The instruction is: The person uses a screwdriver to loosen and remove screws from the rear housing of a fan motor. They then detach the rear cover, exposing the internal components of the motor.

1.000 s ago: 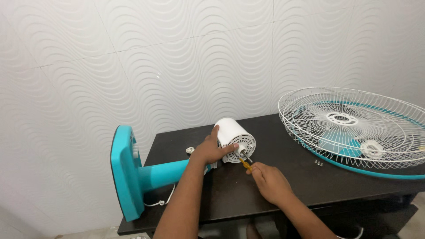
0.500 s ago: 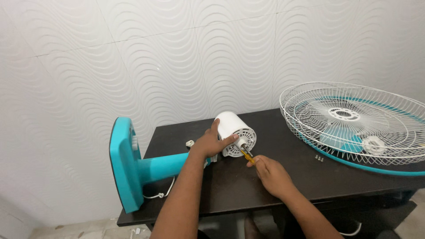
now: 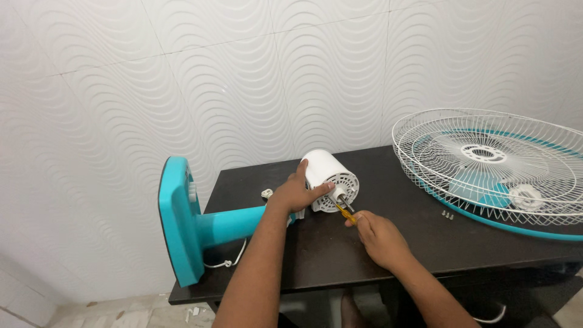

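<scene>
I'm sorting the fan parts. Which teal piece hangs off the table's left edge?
The base, standing on edge past the table; the teal blade lies under the grille.

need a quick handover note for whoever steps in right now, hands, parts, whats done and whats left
Left hand: grip around the white motor housing, steadying it on the dark table.
Right hand: holds a yellow-handled screwdriver, tip at the housing's front face beside the shaft.
Parts: the fan lies on its side, teal stand and base overhanging the table's left end. White wire grille with teal blades under it lies at right; small screws lie loose in front of it.
Done: grille and blades are off.
Left: work at the motor face is under way; whether the screw is loose cannot be told.
</scene>
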